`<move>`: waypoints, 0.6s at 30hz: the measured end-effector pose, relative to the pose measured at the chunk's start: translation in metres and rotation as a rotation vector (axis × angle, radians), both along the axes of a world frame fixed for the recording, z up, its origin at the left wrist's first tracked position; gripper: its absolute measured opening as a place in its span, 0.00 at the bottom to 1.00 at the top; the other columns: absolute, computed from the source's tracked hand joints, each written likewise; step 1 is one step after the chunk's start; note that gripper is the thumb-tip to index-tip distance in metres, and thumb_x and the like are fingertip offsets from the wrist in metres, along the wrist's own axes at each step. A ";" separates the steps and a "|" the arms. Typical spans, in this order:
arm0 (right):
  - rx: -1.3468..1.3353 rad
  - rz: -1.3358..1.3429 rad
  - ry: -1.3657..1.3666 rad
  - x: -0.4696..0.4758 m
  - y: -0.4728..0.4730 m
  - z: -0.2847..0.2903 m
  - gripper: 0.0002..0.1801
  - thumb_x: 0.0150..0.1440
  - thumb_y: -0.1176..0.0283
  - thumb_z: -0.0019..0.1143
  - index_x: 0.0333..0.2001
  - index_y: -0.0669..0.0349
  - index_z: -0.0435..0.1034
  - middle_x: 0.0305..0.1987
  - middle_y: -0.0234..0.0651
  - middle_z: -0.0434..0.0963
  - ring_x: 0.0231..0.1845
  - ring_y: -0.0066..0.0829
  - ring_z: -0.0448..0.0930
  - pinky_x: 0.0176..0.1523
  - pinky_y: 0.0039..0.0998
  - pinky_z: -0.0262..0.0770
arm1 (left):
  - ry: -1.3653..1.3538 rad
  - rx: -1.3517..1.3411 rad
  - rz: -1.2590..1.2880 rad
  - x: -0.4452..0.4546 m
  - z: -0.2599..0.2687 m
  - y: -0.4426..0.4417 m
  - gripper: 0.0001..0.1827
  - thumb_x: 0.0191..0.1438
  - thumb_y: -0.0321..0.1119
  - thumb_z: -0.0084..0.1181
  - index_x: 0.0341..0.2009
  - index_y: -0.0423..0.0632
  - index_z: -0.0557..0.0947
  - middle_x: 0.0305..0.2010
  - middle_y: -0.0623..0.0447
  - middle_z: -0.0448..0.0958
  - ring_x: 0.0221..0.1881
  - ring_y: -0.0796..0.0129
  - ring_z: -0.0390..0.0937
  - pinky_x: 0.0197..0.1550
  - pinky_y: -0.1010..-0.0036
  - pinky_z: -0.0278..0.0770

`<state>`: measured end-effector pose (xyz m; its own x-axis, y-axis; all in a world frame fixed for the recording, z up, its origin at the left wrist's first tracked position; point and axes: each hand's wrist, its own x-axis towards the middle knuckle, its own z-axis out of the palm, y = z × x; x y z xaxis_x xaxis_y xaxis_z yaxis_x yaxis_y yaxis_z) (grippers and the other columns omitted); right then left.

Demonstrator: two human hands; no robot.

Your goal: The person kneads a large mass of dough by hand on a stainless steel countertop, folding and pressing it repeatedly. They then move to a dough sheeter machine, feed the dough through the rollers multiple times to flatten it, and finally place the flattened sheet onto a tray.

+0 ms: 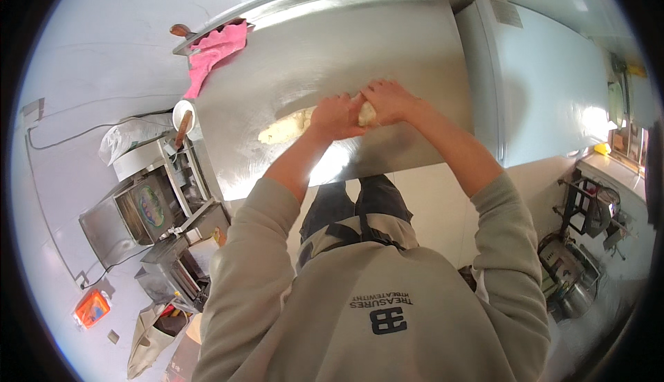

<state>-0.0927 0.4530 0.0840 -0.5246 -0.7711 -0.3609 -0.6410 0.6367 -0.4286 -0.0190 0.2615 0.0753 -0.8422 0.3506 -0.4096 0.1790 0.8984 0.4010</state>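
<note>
A long roll of pale dough (284,127) lies slantwise on the stainless steel worktop (415,44). Around its middle part, my left hand (338,116) is closed over the dough, fingers curled down on its far side. Right beside it, my right hand (389,103) grips the dough near its right end, and a lump of it shows between the two hands. The hands touch at the fingers and thumbs. The dough's left part sticks out past my left hand and rests on the metal.
A pink cloth (218,52) lies at the worktop's far left corner, by a wooden handle (180,30). A white container (184,114) with a brown handle stands at the left edge. Metal machines (150,210) are on the left; a white chest-like appliance (550,81) adjoins the right.
</note>
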 end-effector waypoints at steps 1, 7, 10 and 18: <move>0.225 0.095 -0.166 -0.009 -0.003 -0.002 0.39 0.46 0.57 0.79 0.60 0.60 0.71 0.64 0.45 0.77 0.65 0.48 0.77 0.64 0.50 0.77 | 0.030 0.005 -0.002 0.001 0.001 0.001 0.38 0.48 0.58 0.68 0.60 0.54 0.76 0.49 0.41 0.82 0.49 0.43 0.84 0.51 0.50 0.82; 0.161 -0.013 -0.145 0.010 -0.005 -0.020 0.41 0.42 0.60 0.81 0.57 0.61 0.69 0.57 0.44 0.79 0.62 0.47 0.79 0.64 0.48 0.77 | 0.099 -0.001 0.013 0.011 -0.002 0.004 0.42 0.41 0.55 0.78 0.57 0.47 0.76 0.50 0.41 0.80 0.51 0.43 0.82 0.53 0.51 0.79; 0.180 -0.028 0.007 0.031 -0.002 -0.031 0.36 0.44 0.65 0.78 0.56 0.61 0.69 0.56 0.44 0.78 0.60 0.46 0.79 0.62 0.48 0.77 | 0.303 -0.008 0.002 0.020 -0.015 0.006 0.43 0.41 0.55 0.79 0.58 0.47 0.76 0.50 0.41 0.79 0.52 0.43 0.81 0.52 0.52 0.79; 0.192 -0.126 0.032 0.030 -0.006 -0.043 0.33 0.47 0.68 0.75 0.56 0.60 0.69 0.57 0.44 0.78 0.61 0.45 0.80 0.61 0.47 0.78 | 0.165 -0.016 -0.025 0.005 -0.030 0.003 0.50 0.41 0.60 0.77 0.63 0.47 0.74 0.52 0.41 0.78 0.51 0.46 0.79 0.54 0.55 0.77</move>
<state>-0.0625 0.4470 0.0410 -0.6263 -0.6175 -0.4758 -0.5625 0.7806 -0.2727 -0.0144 0.2643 0.0453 -0.8897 0.3669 -0.2717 0.2638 0.8989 0.3499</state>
